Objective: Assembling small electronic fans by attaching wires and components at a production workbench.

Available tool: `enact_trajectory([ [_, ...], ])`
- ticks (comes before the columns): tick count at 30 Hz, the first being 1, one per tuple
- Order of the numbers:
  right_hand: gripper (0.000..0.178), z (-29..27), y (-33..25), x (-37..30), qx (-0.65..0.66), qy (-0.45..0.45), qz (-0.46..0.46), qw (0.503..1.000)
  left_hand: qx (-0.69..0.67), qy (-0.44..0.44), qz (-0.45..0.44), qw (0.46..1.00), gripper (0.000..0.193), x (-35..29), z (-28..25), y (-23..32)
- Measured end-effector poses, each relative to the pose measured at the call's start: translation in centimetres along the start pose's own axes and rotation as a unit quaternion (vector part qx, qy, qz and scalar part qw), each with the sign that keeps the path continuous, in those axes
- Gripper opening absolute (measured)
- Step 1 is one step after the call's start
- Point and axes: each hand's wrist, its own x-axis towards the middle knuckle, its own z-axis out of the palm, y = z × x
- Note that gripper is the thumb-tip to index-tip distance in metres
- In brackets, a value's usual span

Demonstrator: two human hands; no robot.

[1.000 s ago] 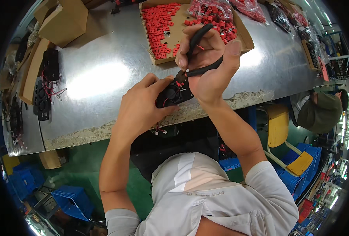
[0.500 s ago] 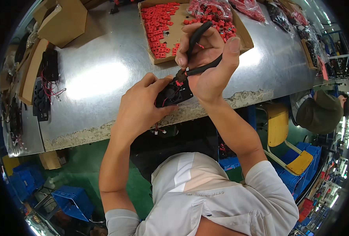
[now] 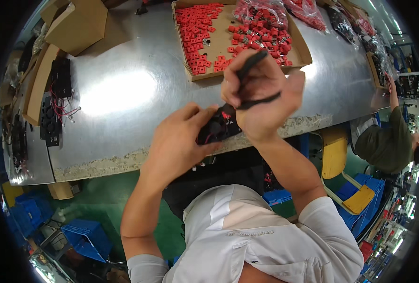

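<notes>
My left hand [image 3: 171,141] grips a small black fan unit [image 3: 217,131] at the table's near edge, thumb below and fingers on top. A small red part [image 3: 227,115] sits at the unit's upper side, with thin wires beside the fan. My right hand [image 3: 268,108] is closed around pliers [image 3: 262,101] with black handles, which stand spread apart in the palm. Motion blurs this hand. The pliers' jaws are close to the red part, but whether they touch it cannot be made out.
Beyond my hands, a shallow cardboard tray [image 3: 203,78] holds many red pieces and a clear bag [image 3: 261,13] of more. More fan units [image 3: 51,118] with wires lie at left by a cardboard box [image 3: 77,28]. Right: a yellow chair [image 3: 334,153] and a person's dark sleeve [image 3: 384,146].
Both hands, with the fan unit and pliers, have shifted right and slightly nearer in the picture. The pliers' jaws have come off the red part's top. At right, the other person's arm now reaches forward.
</notes>
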Motion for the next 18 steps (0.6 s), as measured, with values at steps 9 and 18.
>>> enact_trajectory([
  [9,0.096,-1.9,-1.3,2.0,-0.013,-0.321,0.043,0.946,-0.015,-0.143,0.180,0.973,0.060,5.1,-3.9,-5.6],
  [18,0.074,-0.8,-0.7,3.2,-0.046,-0.525,-0.108,0.843,-0.030,-0.188,0.176,0.966,0.049,6.3,-4.7,-4.9],
])
